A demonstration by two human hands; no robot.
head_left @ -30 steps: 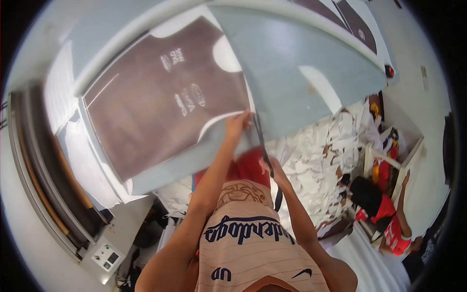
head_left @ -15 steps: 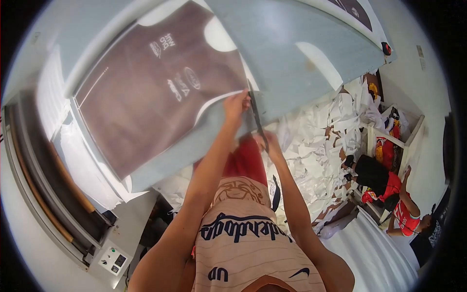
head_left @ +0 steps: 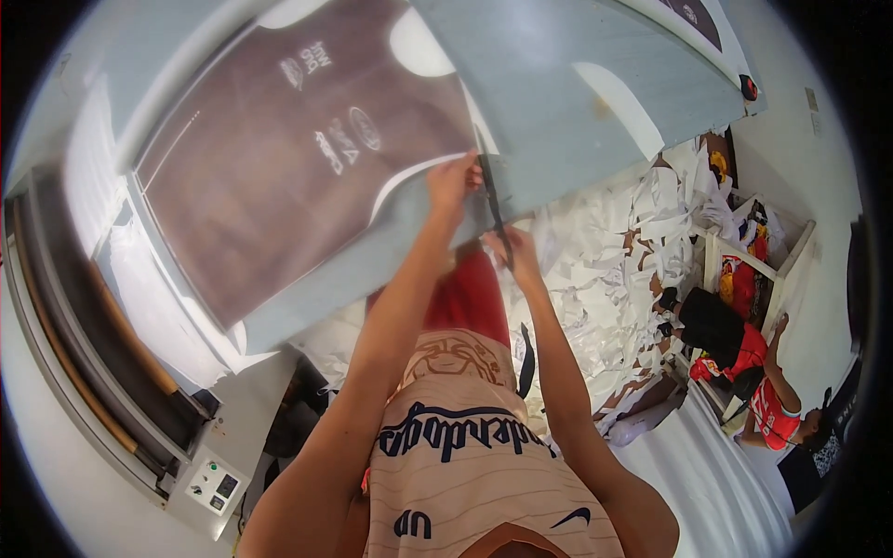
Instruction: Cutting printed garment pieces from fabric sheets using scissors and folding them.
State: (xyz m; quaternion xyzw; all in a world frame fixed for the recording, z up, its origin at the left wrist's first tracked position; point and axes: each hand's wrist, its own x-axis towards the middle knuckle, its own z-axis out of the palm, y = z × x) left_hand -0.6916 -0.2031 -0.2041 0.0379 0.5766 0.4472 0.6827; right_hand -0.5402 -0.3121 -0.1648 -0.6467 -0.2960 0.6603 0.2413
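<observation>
A brown printed sheet [head_left: 270, 195], shaped like a sleeveless jersey panel with white edging and pale lettering, lies over the table [head_left: 549, 112]. My left hand [head_left: 453, 183] pinches its near right corner. Long dark scissors [head_left: 494, 203] are held in my right hand [head_left: 514, 253], just past the table's near edge. Their blades point away from me and meet the sheet's edge right beside my left fingertips. How far apart the blades are, I cannot tell.
A curved white offcut [head_left: 619, 110] rests on the table's right part. Heaps of white scraps [head_left: 595, 270] cover the floor. At the right, a person in red [head_left: 767, 400] is near a wooden-framed bin [head_left: 781, 265]. A roller machine [head_left: 102, 344] stands at left.
My right hand has moved slightly forward with the scissors, closer to the table edge. My left hand has shifted a little forward, still at the sheet's corner.
</observation>
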